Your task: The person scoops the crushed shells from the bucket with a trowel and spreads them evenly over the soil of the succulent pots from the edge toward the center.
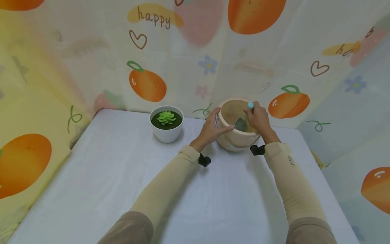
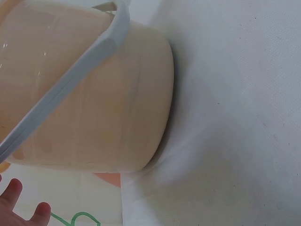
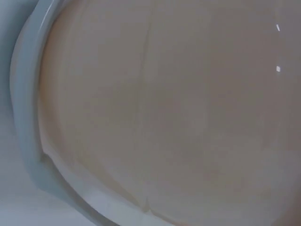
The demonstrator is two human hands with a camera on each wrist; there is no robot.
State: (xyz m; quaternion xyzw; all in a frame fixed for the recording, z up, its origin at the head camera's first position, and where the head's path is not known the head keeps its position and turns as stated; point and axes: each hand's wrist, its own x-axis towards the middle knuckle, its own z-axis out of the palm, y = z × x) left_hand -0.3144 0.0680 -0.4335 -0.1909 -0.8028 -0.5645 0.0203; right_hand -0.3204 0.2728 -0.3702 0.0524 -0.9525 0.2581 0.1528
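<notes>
A cream plastic bucket [image 1: 233,140] stands upright at the back of the table, its grey-white handle [image 2: 70,84] hanging down against the side. My left hand [image 1: 210,130] holds the bucket's left rim, the thumb along the front rim and the fingers on the far side. In the left wrist view a few fingertips [image 2: 40,214] show beside the bucket wall. Over the right rim, my right hand [image 1: 259,118] grips a small trowel with a light blue handle end [image 1: 251,105]. The trowel's dark grey-green blade [image 1: 240,125] points down inside the bucket. Only bucket wall [image 3: 164,103] fills the right wrist view.
Left of the bucket is a white pot [image 1: 167,135] with a green succulent [image 1: 166,117] in dark filling. A white cloth covers the table [image 1: 122,189]. A fruit-printed curtain [image 1: 182,67] rises right behind its back edge.
</notes>
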